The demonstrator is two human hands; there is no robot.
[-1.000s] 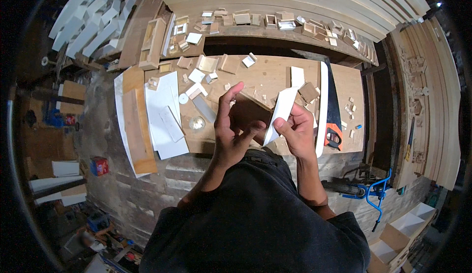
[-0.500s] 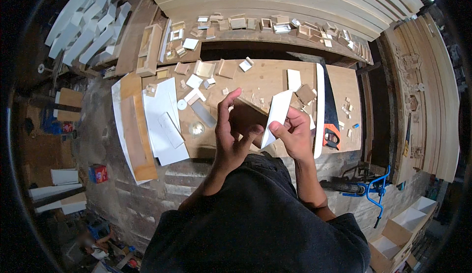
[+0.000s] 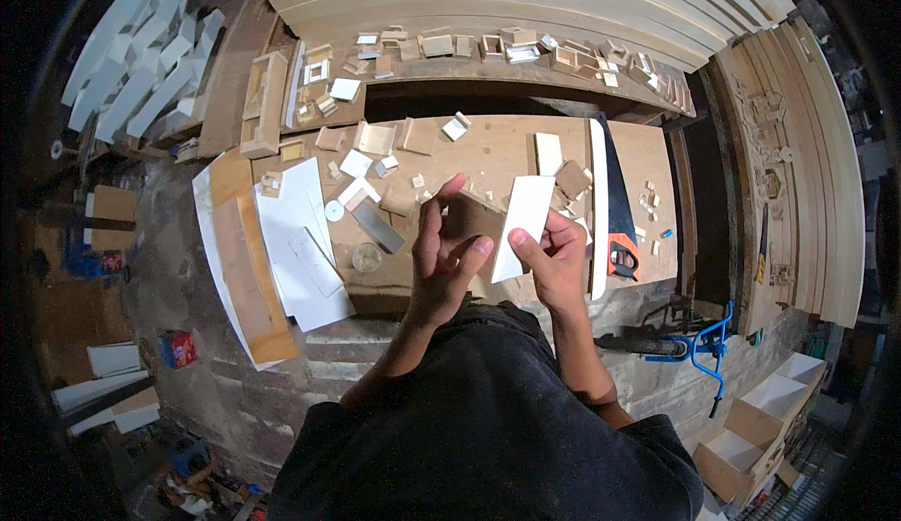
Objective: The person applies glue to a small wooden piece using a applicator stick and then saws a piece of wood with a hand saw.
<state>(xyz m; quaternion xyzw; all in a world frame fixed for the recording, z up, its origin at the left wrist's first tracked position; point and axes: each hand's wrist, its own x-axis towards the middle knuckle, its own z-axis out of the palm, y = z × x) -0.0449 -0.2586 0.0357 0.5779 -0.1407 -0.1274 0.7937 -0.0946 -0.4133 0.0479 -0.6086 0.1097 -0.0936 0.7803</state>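
Holding a white rectangular panel (image 3: pixel 526 216) at a tilt over the near part of a plywood workbench (image 3: pixel 507 145), pinching it firmly with the right hand (image 3: pixel 556 272), pressing the thumb against the white face and curling the fingers behind the right edge. Gripping a shaded brown panel (image 3: pixel 465 221) with the left hand (image 3: pixel 441 272), spanning it between thumb and fingertips in a half-open curl. Holding both panels close together in front of the torso; being unable to tell them as joined or merely touching. Facing, on the right, a handsaw (image 3: pixel 621 204) with a dark blade and orange handle, lying just beside a long white strip (image 3: pixel 598 206). Seeing, on the left, a flat grey piece (image 3: pixel 378 229) near a clear round container (image 3: pixel 367 258) and a white disc (image 3: pixel 334 210), with white sheets (image 3: pixel 286 206) lying farther left, beside a brown plank (image 3: pixel 246 230).
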